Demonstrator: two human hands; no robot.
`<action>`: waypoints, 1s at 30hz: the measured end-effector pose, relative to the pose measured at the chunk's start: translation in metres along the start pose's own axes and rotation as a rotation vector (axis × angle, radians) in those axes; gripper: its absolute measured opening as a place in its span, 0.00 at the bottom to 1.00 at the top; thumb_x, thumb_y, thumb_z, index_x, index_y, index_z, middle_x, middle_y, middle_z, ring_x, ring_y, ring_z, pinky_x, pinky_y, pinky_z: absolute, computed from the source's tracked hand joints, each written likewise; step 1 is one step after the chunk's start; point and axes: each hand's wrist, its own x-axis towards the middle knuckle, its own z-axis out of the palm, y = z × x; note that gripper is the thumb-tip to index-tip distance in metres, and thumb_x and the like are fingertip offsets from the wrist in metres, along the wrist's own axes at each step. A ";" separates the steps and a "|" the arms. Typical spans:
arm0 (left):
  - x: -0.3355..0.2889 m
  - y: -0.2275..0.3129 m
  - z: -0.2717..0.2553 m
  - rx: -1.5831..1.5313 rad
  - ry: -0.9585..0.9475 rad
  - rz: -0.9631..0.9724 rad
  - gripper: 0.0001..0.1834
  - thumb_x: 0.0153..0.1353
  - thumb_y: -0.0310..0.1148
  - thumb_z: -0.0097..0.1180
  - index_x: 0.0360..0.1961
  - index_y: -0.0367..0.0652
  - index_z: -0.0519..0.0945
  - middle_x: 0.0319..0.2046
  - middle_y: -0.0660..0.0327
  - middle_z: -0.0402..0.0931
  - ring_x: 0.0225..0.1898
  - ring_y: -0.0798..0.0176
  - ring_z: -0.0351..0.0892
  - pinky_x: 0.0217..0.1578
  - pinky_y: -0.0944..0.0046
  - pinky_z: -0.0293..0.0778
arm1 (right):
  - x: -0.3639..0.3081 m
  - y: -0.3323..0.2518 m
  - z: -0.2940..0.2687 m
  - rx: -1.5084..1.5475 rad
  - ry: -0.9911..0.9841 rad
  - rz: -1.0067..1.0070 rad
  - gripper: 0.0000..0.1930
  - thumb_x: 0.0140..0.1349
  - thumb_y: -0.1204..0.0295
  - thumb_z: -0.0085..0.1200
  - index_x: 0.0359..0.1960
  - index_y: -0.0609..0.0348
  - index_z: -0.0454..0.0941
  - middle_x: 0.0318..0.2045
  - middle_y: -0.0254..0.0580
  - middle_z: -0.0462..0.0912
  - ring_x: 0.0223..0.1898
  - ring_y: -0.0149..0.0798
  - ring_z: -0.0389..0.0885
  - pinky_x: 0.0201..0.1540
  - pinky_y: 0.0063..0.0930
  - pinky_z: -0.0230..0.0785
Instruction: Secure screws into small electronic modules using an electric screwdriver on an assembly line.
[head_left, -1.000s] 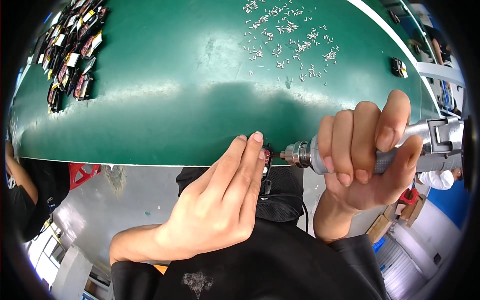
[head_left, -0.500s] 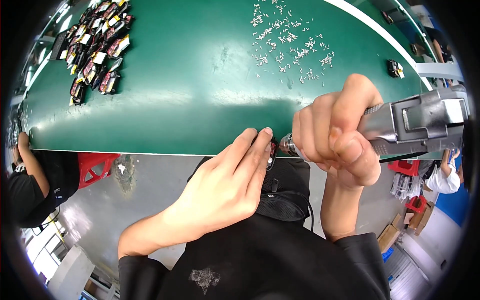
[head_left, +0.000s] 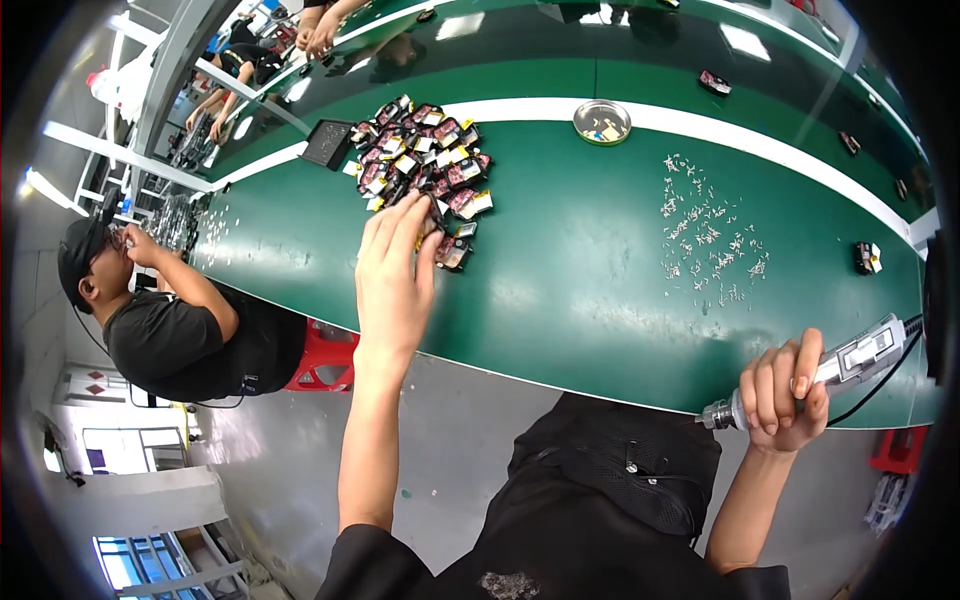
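My left hand (head_left: pixel 392 265) reaches to the near side of a pile of small black devices (head_left: pixel 425 150) with pinkish-red faces and white and yellow labels. Its fingers and thumb close around one small black device (head_left: pixel 432 214), mostly covered by the hand. My right hand (head_left: pixel 782 392) grips a silver electric screwdriver (head_left: pixel 862 352) near the table's front edge at the right. The screwdriver's tip points left, and a black cable trails from its back end.
Many small white pieces (head_left: pixel 708 235) lie scattered on the green table (head_left: pixel 560 270). A round metal dish (head_left: pixel 602 122) and a black tray (head_left: pixel 327 143) stand along the back. One device (head_left: pixel 866 258) sits at the right. At the left a person (head_left: pixel 170 310) sits near a red stool (head_left: pixel 325 355).
My left hand has gone from the device at the table edge by the screwdriver to the pile. My right hand has drawn away rightward with the screwdriver. The view has swung toward the left and up.
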 end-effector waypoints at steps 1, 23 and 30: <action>0.007 -0.012 0.005 0.063 -0.025 -0.044 0.19 0.56 0.22 0.56 0.51 0.37 0.75 0.52 0.51 0.74 0.53 0.48 0.71 0.54 0.56 0.67 | -0.002 0.002 0.002 0.011 0.016 0.007 0.13 0.61 0.68 0.56 0.27 0.56 0.63 0.08 0.28 0.62 0.07 0.25 0.61 0.14 0.21 0.60; 0.043 0.145 0.090 -0.227 -0.240 0.360 0.09 0.50 0.20 0.60 0.33 0.34 0.77 0.32 0.58 0.73 0.34 0.56 0.74 0.32 0.59 0.73 | -0.033 0.010 -0.014 0.262 0.264 0.032 0.09 0.66 0.66 0.46 0.30 0.53 0.62 0.11 0.27 0.61 0.12 0.25 0.61 0.22 0.24 0.60; 0.049 0.139 0.098 -0.115 -0.252 0.547 0.06 0.52 0.21 0.58 0.29 0.35 0.73 0.29 0.58 0.71 0.31 0.56 0.72 0.29 0.57 0.71 | -0.034 0.010 -0.016 0.286 0.259 0.038 0.10 0.66 0.66 0.46 0.29 0.54 0.63 0.11 0.27 0.61 0.12 0.25 0.62 0.23 0.24 0.61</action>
